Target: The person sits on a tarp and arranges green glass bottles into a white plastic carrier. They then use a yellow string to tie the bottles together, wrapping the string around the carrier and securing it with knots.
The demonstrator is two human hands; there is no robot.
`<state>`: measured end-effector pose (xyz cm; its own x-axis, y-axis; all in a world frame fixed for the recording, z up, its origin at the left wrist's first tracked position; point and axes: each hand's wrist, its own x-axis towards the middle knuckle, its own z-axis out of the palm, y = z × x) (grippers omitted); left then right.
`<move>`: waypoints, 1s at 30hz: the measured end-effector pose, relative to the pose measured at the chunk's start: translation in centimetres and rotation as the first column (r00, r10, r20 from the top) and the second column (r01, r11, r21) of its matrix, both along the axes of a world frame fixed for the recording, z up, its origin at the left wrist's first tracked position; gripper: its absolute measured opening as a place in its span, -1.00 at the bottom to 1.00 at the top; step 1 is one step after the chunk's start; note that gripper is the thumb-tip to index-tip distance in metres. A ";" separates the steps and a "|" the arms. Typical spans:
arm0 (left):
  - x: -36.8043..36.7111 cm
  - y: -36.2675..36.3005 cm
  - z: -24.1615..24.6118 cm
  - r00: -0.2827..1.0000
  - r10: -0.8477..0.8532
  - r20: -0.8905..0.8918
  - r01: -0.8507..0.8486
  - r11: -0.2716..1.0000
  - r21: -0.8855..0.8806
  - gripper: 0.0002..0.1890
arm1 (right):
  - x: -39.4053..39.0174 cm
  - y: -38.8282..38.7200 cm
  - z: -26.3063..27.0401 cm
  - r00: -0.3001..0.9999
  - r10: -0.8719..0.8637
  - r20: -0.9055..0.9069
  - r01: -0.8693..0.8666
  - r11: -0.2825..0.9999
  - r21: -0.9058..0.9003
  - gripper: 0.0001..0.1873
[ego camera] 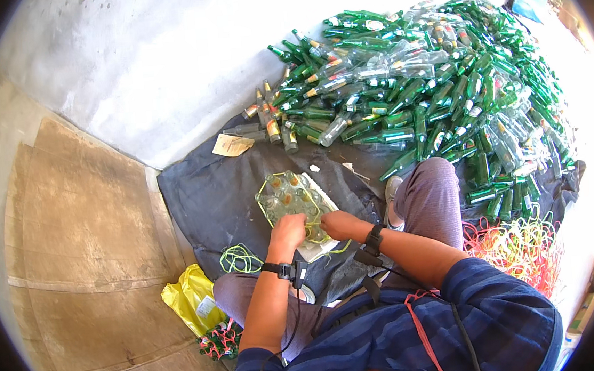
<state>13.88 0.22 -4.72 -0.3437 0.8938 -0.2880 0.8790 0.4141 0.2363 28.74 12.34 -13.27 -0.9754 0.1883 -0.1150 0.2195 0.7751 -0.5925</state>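
Observation:
Several clear glass bottles stand upright in a tight cluster before me, on a flat white slab. A yellow-green plastic cord runs around and across the cluster. At its near edge my left hand is closed on the cord, knuckles up. My right hand grips the cord just to the right, a short gap away. Between and below the hands are loops of cord, and a loose end trails to the right. My fingertips are partly hidden by the backs of my hands.
A large heap of green and clear bottles fills the far right on a dark sheet. Coiled green cord and a yellow plastic bag lie left. Tangled pink and yellow cords lie right. Cardboard lines the left side.

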 end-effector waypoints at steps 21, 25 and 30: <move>-2.3 -1.3 2.5 0.992 0.067 -0.108 -0.060 0.996 0.072 -0.85 | -0.8 0.7 -0.4 0.996 -0.070 -0.059 0.061 0.987 -0.146 -0.65; -3.0 -1.2 2.1 0.988 0.140 -0.068 -0.133 0.987 0.089 -0.86 | -0.7 0.2 -0.5 0.991 -0.053 -0.122 0.032 0.985 -0.170 -0.67; -3.0 -1.3 1.3 0.984 0.180 -0.014 -0.174 0.965 0.195 -0.90 | -0.6 -0.6 -0.3 0.981 0.025 -0.193 -0.043 0.995 -0.089 -0.72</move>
<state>10.83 -1.04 -3.42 -0.5076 0.8554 -0.1030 0.8041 0.5133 0.2999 28.13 11.73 -13.55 -0.9867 0.1518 0.0588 0.0696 0.7199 -0.6906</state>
